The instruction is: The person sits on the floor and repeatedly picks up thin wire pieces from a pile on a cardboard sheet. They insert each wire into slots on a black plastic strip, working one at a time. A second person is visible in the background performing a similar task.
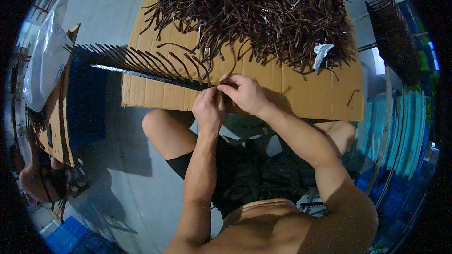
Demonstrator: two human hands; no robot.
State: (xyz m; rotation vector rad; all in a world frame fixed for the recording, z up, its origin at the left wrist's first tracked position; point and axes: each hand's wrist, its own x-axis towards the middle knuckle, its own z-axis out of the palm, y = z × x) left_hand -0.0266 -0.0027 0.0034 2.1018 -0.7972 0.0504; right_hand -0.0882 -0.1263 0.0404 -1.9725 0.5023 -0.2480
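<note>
A long dark bar (146, 74) carries a row of thin brown sticks with bent ends, which look like eyeglass temples. It reaches from the left over the cardboard's near-left part, ending at my hands. My left hand (208, 110) is closed on the near end of that bar, thumb and fingers together. Right beside it, my right hand (246, 95) pinches one loose brown eyeglass temple (232, 62), whose curved end points up and away. Fingertips of both hands almost meet, hiding the temple's lower end. A big heap of similar temples (263, 14) lies just beyond.
The heap rests on a cardboard-topped table (310, 96); a crumpled white scrap (322, 56) lies on it. Another filled rack (395, 37) stands at far right. Leftward, a white plastic bag (46, 61) sits by another cardboard surface, with a person's arm (35, 178) near it.
</note>
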